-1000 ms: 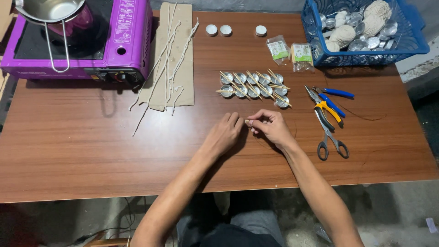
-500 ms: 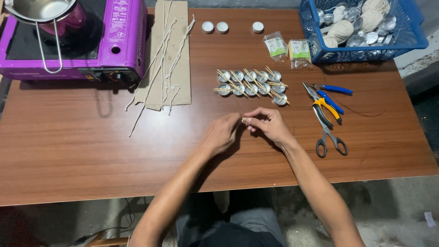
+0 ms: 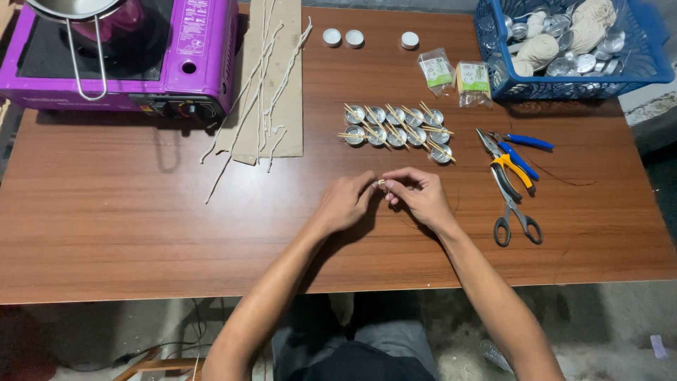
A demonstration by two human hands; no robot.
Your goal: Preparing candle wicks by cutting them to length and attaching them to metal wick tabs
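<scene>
Purple portable stove (image 3: pixel 120 63) sits at the far left corner of the wooden table (image 3: pixel 127 226), a steel pot (image 3: pixel 70 8) on its burner. Just right of it, waxed wicks (image 3: pixel 264 77) lie across a strip of cardboard (image 3: pixel 278 120). At centre, near the front edge, the left hand (image 3: pixel 345 204) and right hand (image 3: pixel 417 196) meet fingertip to fingertip, both pinched closed on a small metal piece (image 3: pixel 381 183) held between them just above the tabletop. Behind the hands, two rows of tealight cups (image 3: pixel 395 127) with sticks laid over them. Further right: pliers (image 3: pixel 511 159), scissors (image 3: pixel 515 212), all well apart from the hands. A blue basket (image 3: pixel 493 42) occupies the far right corner.
</scene>
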